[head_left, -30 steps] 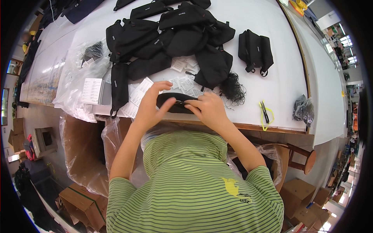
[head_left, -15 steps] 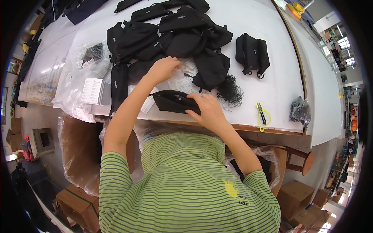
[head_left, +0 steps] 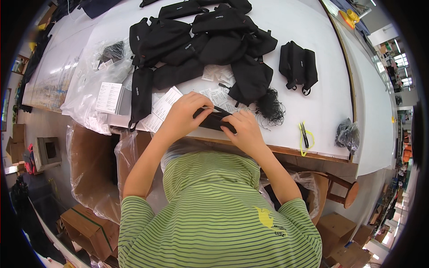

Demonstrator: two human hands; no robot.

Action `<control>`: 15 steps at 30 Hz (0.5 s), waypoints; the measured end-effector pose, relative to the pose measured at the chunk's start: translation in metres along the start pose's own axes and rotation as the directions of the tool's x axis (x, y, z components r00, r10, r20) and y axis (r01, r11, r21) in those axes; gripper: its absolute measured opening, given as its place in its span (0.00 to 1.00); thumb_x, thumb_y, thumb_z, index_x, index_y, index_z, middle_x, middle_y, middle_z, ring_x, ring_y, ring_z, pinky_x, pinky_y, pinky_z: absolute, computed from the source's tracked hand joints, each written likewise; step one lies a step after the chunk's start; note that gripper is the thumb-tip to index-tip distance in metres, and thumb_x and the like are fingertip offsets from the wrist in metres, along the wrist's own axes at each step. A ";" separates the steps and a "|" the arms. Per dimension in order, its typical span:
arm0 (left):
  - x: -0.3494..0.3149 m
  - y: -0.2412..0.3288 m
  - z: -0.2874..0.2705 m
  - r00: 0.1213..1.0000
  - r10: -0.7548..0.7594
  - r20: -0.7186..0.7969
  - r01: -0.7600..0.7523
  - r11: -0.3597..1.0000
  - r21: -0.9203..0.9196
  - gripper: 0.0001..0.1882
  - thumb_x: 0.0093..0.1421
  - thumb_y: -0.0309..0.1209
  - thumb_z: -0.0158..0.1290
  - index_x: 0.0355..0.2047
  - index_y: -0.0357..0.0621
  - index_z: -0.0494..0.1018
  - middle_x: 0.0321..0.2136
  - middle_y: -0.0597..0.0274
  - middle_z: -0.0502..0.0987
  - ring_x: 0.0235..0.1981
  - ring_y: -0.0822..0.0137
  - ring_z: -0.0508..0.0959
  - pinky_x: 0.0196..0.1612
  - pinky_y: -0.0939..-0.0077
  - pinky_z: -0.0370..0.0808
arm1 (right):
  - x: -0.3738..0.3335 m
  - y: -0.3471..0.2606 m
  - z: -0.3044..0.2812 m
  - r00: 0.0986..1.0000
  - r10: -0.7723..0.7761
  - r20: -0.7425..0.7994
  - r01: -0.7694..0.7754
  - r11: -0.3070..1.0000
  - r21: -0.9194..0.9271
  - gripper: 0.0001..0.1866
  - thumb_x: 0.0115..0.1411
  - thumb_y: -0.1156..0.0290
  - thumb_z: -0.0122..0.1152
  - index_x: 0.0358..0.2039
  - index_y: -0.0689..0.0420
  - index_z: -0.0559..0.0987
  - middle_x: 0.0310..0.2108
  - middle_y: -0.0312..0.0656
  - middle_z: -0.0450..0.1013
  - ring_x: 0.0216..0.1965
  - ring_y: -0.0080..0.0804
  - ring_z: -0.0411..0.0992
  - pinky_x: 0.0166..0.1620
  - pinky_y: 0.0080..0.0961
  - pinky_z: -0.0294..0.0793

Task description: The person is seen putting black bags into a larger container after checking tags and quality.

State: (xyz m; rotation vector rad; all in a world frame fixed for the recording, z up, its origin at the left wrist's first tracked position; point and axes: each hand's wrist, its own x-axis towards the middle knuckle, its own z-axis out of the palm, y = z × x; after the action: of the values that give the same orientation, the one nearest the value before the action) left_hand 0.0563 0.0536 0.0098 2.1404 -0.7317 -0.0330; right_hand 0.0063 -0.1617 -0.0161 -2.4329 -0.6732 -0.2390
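Observation:
A small black fabric pouch (head_left: 211, 121) is between my hands at the table's front edge. My left hand (head_left: 187, 114) pinches its upper left edge, thumb and fingers together. With thumb below and fingers above, my right hand (head_left: 245, 127) grips the pouch's right end. Whatever lies inside the pouch is hidden. Printed white paper tags (head_left: 217, 95) lie loose just beyond my hands, and a larger white sheet (head_left: 166, 107) rests beside my left wrist. A bundle of thin black strings (head_left: 270, 107) sits beyond my right hand.
Black pouches (head_left: 223, 47) are heaped ahead; folded ones (head_left: 298, 67) lie to the right. White printed cards (head_left: 109, 98) and a clear plastic bag (head_left: 85, 85) are on the left. Thread snips (head_left: 304, 135) with yellow cord and a plastic-wrapped black bundle (head_left: 347, 135) lie front right.
My left hand has come down from the tags to the pouch and now grips its edge. The pouch, gaping before, looks narrower. The whole view has shifted slightly.

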 end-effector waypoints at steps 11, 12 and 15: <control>-0.023 0.007 0.005 0.970 -0.077 -0.232 0.098 0.992 0.081 0.23 0.50 0.33 0.63 0.46 0.43 0.69 0.51 0.57 0.68 0.54 0.58 0.66 0.55 0.65 0.63 | -0.003 -0.004 -0.003 0.994 0.099 -0.045 -0.098 0.995 0.008 0.10 0.49 0.70 0.66 0.32 0.57 0.76 0.27 0.38 0.72 0.31 0.37 0.66 0.38 0.31 0.64; -0.030 0.003 0.012 0.970 -0.075 -0.231 0.096 0.992 0.081 0.23 0.50 0.33 0.63 0.46 0.43 0.69 0.51 0.57 0.68 0.54 0.58 0.66 0.55 0.65 0.63 | -0.005 0.000 -0.002 0.996 0.085 -0.036 -0.085 0.996 0.019 0.09 0.50 0.71 0.66 0.31 0.57 0.76 0.26 0.38 0.72 0.30 0.37 0.66 0.38 0.32 0.64; -0.061 -0.010 0.041 0.675 -0.337 -0.656 0.270 0.941 -0.206 0.27 0.52 0.27 0.60 0.50 0.41 0.61 0.49 0.60 0.65 0.52 0.64 0.66 0.54 0.65 0.63 | -0.002 -0.002 -0.005 0.993 0.075 -0.086 -0.070 0.996 0.063 0.08 0.49 0.72 0.66 0.30 0.58 0.77 0.25 0.39 0.72 0.29 0.37 0.67 0.36 0.32 0.65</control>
State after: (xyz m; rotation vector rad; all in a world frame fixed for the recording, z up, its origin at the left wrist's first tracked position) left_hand -0.0007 0.0600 -0.0371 1.9459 0.0751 0.5204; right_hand 0.0036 -0.1642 -0.0118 -2.3691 -0.5441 -0.2910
